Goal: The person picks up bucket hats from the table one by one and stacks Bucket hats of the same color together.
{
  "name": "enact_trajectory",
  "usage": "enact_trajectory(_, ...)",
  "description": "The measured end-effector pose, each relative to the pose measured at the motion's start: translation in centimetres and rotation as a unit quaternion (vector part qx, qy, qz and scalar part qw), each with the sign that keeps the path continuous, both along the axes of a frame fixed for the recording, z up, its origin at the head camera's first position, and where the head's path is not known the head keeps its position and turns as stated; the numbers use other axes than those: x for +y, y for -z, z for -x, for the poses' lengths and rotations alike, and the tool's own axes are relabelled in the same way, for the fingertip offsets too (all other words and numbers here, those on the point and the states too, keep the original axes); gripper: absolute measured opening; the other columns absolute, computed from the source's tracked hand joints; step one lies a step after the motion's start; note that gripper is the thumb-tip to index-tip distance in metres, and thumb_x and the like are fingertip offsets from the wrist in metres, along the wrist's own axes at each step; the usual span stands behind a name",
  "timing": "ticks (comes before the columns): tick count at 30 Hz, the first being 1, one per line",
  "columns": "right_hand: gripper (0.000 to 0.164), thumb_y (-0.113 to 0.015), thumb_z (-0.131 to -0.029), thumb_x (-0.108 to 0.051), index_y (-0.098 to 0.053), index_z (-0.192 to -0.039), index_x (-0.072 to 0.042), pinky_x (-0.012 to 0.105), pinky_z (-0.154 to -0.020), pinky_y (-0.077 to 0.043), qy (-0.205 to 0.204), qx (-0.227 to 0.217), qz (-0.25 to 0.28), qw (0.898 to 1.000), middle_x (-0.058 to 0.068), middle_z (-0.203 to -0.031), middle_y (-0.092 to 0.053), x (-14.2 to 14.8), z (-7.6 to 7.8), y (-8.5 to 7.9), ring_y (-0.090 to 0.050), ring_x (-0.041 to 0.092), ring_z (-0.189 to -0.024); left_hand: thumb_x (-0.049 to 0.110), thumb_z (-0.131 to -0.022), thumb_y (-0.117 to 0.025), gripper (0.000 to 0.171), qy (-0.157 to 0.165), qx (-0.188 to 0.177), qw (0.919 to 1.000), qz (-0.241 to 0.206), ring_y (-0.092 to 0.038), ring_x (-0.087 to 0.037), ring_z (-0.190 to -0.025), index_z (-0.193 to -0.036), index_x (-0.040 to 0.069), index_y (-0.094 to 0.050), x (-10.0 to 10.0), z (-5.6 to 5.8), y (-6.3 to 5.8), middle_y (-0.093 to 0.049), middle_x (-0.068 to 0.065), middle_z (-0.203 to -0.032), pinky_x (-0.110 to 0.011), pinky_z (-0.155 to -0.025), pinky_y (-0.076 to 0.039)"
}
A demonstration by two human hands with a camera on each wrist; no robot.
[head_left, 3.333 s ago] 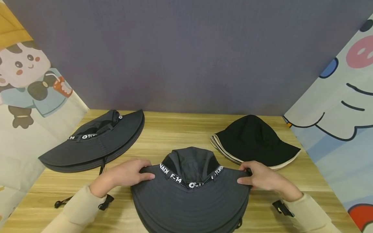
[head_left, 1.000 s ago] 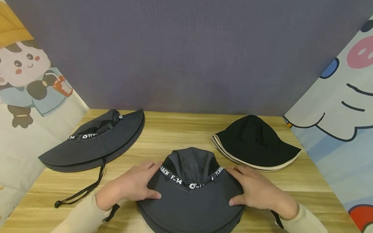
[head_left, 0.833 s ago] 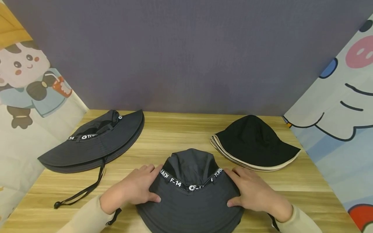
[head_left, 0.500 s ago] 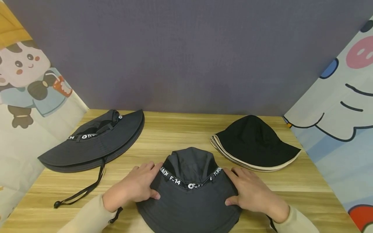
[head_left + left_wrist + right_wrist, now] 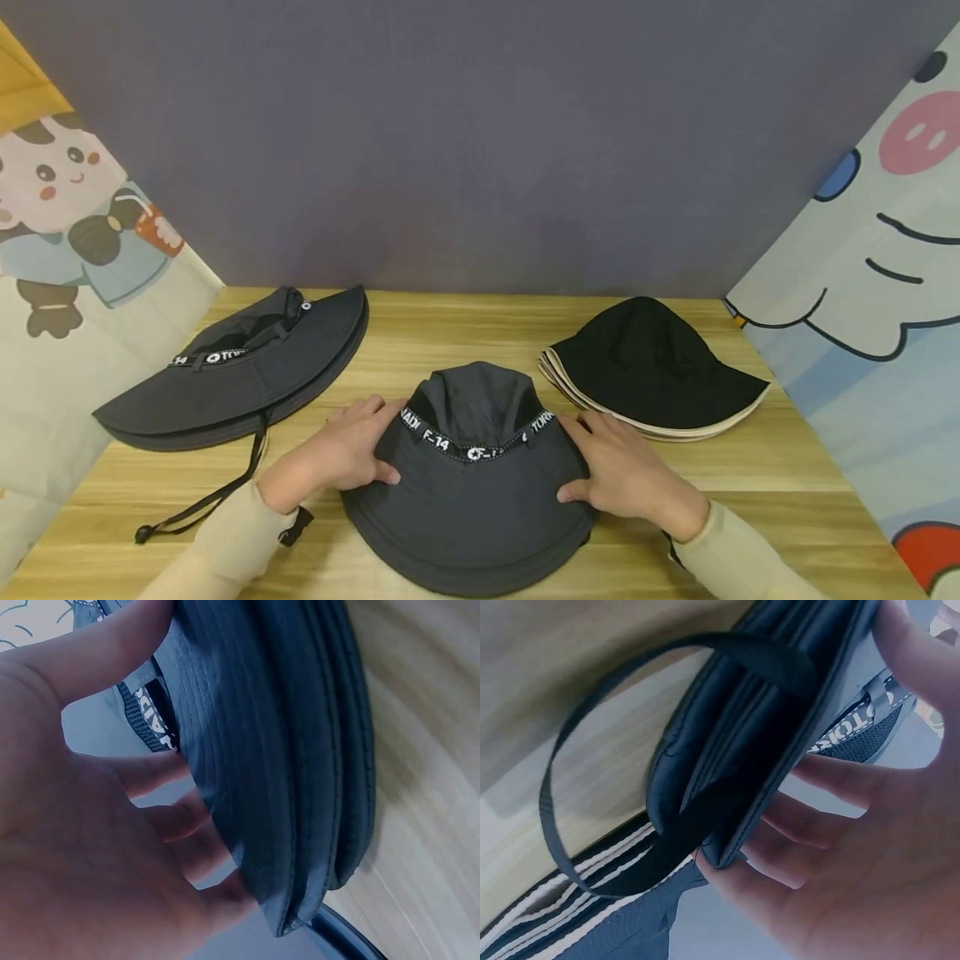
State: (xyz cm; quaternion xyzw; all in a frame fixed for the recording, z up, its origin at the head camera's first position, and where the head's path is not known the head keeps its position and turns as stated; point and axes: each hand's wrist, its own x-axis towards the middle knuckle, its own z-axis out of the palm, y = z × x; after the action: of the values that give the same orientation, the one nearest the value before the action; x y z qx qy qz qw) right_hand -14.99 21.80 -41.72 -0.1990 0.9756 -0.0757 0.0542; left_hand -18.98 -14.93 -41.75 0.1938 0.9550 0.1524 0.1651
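Observation:
A stack of dark grey sun hats [image 5: 468,508] with white-lettered bands lies front centre in the head view, its layered brim edges showing in both wrist views. My left hand [image 5: 341,450] holds its left side, the thumb on top of the brim and the fingers beside the crown. On the other side my right hand [image 5: 626,467] holds it likewise. Fingertips are partly hidden behind the brim in both wrist views. A black strap [image 5: 559,780] loops out from under the brim in the right wrist view.
Similar grey hats [image 5: 247,379] lie at the back left, a cord [image 5: 202,504] trailing from them. Black bucket hats [image 5: 652,367] with cream edging are stacked at the back right, close to my right hand. A grey panel [image 5: 480,150] stands behind the wooden table [image 5: 457,325].
Both hands were pinching the outer brim edges 3.3 seconds ago; they have since moved inward towards the crown. In the last half second, hats and hands have shifted slightly away and left.

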Motion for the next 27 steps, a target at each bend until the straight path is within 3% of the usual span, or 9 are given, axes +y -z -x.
enact_trajectory(7, 0.096, -0.085, -0.076, -0.055, -0.048, -0.152, -0.009, 0.058, -0.105, -0.043, 0.005, -0.009, 0.005, 1.000, 0.012, -0.128, -0.058, -0.3, 0.7, 0.1, -0.055, 0.036, -0.125, 0.032, -0.079, -0.089, 0.094, 0.012, 0.022, 0.9997, -0.007, -0.052, -0.037, -0.125, -0.155, 0.004, -0.041, -0.5, 0.4, -0.2, -0.055, -0.013, -0.131, -0.061, -0.105, -0.038)
enact_trajectory(15, 0.096, -0.084, -0.077, -0.054, -0.047, -0.153, -0.007, 0.059, -0.108, -0.041, 0.001, -0.016, 0.000, 1.000, 0.013, -0.130, -0.057, -0.4, 0.7, 0.0, -0.053, 0.036, -0.129, 0.036, -0.082, -0.085, 0.094, 0.022, 0.021, 0.9987, -0.041, -0.048, -0.044, -0.134, -0.156, 0.003, -0.038, -1.5, 0.3, 0.0, -0.052, -0.017, -0.142, -0.064, -0.110, -0.036)
enact_trajectory(21, 0.097, -0.083, -0.078, -0.054, -0.046, -0.153, -0.007, 0.059, -0.109, -0.041, 0.000, -0.017, -0.011, 1.000, 0.014, -0.131, -0.057, -0.5, 0.7, 0.0, -0.052, 0.037, -0.131, 0.048, -0.090, -0.075, 0.083, 0.015, 0.024, 0.9953, -0.093, -0.049, -0.045, -0.136, -0.153, 0.004, -0.044, -2.9, 0.8, -0.9, -0.050, -0.019, -0.146, -0.061, -0.108, -0.042)
enact_trajectory(27, 0.097, -0.082, -0.078, -0.055, -0.045, -0.153, -0.006, 0.059, -0.109, -0.041, -0.003, -0.016, -0.018, 1.000, 0.014, -0.131, -0.056, -0.6, 0.6, 0.0, -0.051, 0.037, -0.131, 0.039, -0.098, -0.069, 0.068, -0.010, 0.055, 0.9934, -0.100, -0.047, -0.049, -0.137, -0.150, 0.001, -0.047, -4.0, 0.9, -2.2, -0.051, -0.024, -0.148, -0.064, -0.107, -0.042)
